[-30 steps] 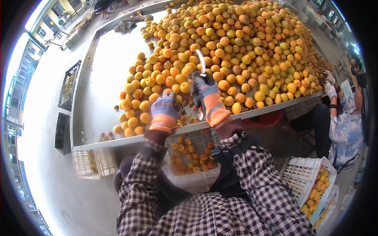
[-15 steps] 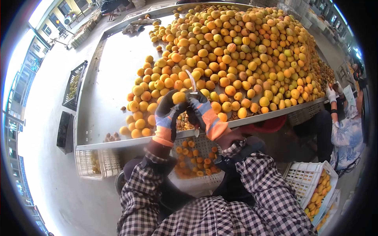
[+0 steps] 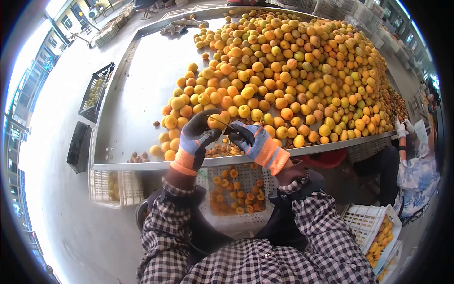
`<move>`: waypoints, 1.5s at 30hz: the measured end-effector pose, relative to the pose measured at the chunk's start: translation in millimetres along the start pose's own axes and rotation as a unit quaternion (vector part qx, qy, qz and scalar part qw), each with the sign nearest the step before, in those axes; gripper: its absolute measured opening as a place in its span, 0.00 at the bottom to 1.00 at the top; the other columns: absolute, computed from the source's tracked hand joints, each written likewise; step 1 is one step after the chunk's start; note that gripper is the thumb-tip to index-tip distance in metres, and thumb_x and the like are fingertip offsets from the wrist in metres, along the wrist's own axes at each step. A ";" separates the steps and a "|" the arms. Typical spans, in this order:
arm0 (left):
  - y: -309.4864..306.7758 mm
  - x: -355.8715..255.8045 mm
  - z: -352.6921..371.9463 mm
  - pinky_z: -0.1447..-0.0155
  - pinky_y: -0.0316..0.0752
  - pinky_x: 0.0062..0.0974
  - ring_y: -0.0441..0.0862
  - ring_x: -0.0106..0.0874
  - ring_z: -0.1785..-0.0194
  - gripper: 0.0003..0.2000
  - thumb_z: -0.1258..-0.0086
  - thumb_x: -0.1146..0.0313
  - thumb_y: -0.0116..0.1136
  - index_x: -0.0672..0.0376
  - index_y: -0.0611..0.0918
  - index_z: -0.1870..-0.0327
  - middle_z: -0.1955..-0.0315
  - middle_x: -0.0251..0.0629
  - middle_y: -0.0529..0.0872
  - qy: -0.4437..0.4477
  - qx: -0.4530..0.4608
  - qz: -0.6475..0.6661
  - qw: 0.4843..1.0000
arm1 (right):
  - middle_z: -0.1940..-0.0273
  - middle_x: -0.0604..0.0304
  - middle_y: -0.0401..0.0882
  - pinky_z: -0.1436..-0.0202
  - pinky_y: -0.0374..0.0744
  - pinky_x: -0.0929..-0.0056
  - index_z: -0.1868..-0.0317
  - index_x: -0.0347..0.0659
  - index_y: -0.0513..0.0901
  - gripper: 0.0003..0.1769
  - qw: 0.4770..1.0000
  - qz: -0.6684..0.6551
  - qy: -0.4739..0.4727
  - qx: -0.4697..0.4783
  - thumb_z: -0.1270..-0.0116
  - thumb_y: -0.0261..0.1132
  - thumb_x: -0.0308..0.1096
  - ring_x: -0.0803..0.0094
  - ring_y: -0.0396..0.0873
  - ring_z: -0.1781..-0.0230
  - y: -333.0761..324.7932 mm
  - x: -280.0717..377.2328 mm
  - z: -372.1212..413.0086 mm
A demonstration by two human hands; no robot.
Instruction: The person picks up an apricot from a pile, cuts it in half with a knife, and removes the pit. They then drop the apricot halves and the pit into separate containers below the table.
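My left hand (image 3: 193, 139), in a black, blue and orange work glove, is closed around a yellow-orange apricot (image 3: 215, 124) near the table's front edge. In a matching glove, my right hand (image 3: 257, 144) grips a small knife (image 3: 225, 123), its thin blade lying across the apricot. Just beyond both hands is a large heap of apricots (image 3: 283, 71) on the metal table (image 3: 137, 85). Pits and scraps (image 3: 227, 150) lie at the front edge between my hands. Below, a white perforated crate (image 3: 239, 220) between my knees contains halved apricots (image 3: 236, 191).
White crates stand under the table's left front (image 3: 116, 189) and at my right, the right crate (image 3: 364, 222) full of apricots. Black crates (image 3: 79, 146) sit on the floor at left. A grey glove or cloth (image 3: 182, 26) lies on the table. Another person (image 3: 416, 175) works at far right.
The knife has gone from upright above the apricot to lying across it. My view has shifted slightly, and my right hand has moved a little right and down.
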State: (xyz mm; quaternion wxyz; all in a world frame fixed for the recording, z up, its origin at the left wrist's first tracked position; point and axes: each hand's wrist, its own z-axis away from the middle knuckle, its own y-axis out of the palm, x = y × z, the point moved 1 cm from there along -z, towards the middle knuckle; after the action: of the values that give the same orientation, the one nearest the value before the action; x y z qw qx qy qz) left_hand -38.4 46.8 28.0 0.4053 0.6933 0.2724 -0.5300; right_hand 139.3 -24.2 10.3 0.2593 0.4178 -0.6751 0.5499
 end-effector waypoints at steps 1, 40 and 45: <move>0.3 -1.6 0.6 0.44 0.76 0.23 0.81 0.25 0.50 0.25 0.43 0.76 0.67 0.68 0.77 0.42 0.51 0.38 0.83 0.009 0.004 -0.008 1.000 | 0.62 0.51 0.85 0.60 0.78 0.72 0.46 0.36 0.79 0.16 1.000 -0.007 -0.010 -0.010 0.33 0.64 0.28 0.67 0.82 0.65 0.5 0.6 0.7; 2.1 8.7 -7.8 0.43 0.74 0.24 0.80 0.26 0.48 0.27 0.33 0.57 0.62 0.66 0.75 0.39 0.51 0.38 0.83 0.028 0.047 -0.077 0.996 | 0.58 0.42 0.82 0.57 0.79 0.59 0.43 0.37 0.72 0.18 0.993 -0.107 0.026 -0.049 0.33 0.62 0.30 0.44 0.80 0.54 23.8 1.8 3.7; 24.1 30.5 2.5 0.43 0.75 0.28 0.81 0.31 0.50 0.26 0.23 0.51 0.49 0.70 0.76 0.42 0.52 0.44 0.84 -0.075 -0.039 0.110 0.990 | 0.59 0.42 0.82 0.56 0.79 0.58 0.45 0.37 0.73 0.16 0.992 -0.074 0.042 -0.093 0.32 0.61 0.30 0.43 0.79 0.54 32.7 2.7 3.3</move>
State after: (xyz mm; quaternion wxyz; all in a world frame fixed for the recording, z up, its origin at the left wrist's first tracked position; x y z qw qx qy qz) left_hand -11.4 30.4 5.1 0.5070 0.6615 0.1834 -0.5213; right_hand 110.4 -26.6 -5.6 0.3655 0.4173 -0.6790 0.4808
